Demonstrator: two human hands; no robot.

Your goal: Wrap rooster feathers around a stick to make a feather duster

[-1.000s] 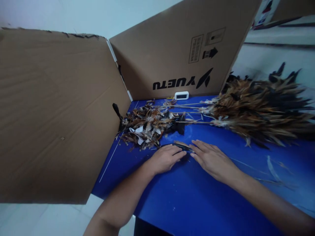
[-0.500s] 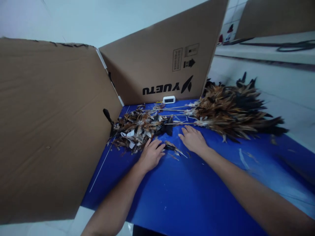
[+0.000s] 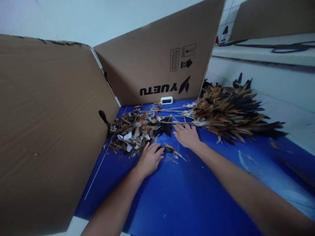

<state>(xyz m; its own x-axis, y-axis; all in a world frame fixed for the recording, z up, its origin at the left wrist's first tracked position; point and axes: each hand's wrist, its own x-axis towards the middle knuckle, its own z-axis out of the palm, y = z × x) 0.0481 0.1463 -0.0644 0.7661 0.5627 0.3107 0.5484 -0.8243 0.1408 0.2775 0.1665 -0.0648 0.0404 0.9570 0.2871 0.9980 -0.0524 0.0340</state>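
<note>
My left hand (image 3: 150, 159) lies palm down with fingers apart at the near edge of a pile of loose brown, black and grey feathers (image 3: 136, 126). It holds nothing that I can see. Just right of it rests a small feather (image 3: 173, 150) with a pale quill. My right hand (image 3: 186, 136) is spread out on the blue tabletop (image 3: 167, 193), its fingertips close to the thin sticks (image 3: 172, 122) of the feather dusters. Their bushy brown and black feather heads (image 3: 226, 113) lie to the right. White scraps (image 3: 126, 141) sit on the pile.
A cardboard panel (image 3: 44, 137) stands along the left, and another printed cardboard panel (image 3: 147, 62) along the back. A small white device with a dark display (image 3: 166, 100) rests at the back panel's foot. Black cable (image 3: 291, 48) lies on a ledge at the back right.
My right hand has moved a little left and away from me, nearer the sticks. My left hand stays beside the pile. The whole view has shifted slightly.
</note>
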